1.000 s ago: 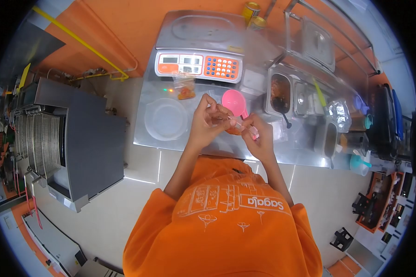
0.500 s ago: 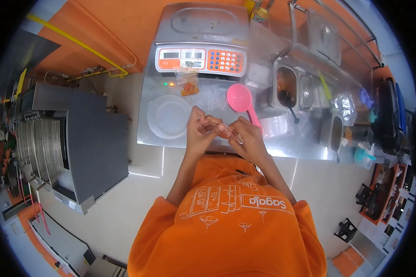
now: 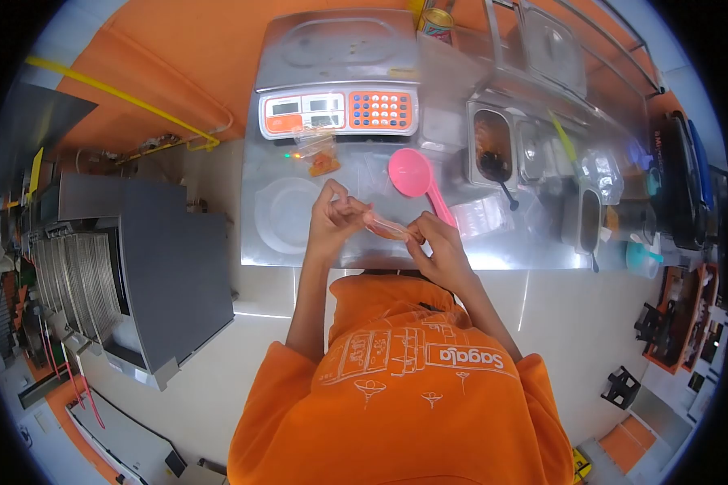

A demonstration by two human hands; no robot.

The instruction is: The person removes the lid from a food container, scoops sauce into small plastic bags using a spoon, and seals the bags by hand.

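Note:
A small clear plastic bag [image 3: 390,229] with something orange inside is stretched between my two hands. The fingers of my left hand [image 3: 333,220] pinch its left end. At the other end, my right hand [image 3: 438,244] grips the bag between thumb and fingers. Just beyond lies a pink scoop [image 3: 411,172] with its handle toward my right hand. Another small bag [image 3: 323,162] with orange contents rests in front of the scale [image 3: 337,112]. A round translucent lid or plate [image 3: 287,215] lies left of my left hand.
Flat clear bags [image 3: 481,218] lie right of the scoop. Behind them stands a metal container [image 3: 492,149] with dark food and a spoon. The steel table's [image 3: 526,257] front edge is near my body. A grey fryer unit [image 3: 150,267] stands at left.
My hands have moved slightly left and farther apart, and the bag between them is now stretched lengthwise. The pink scoop, partly hidden by my hands at first, shows fully.

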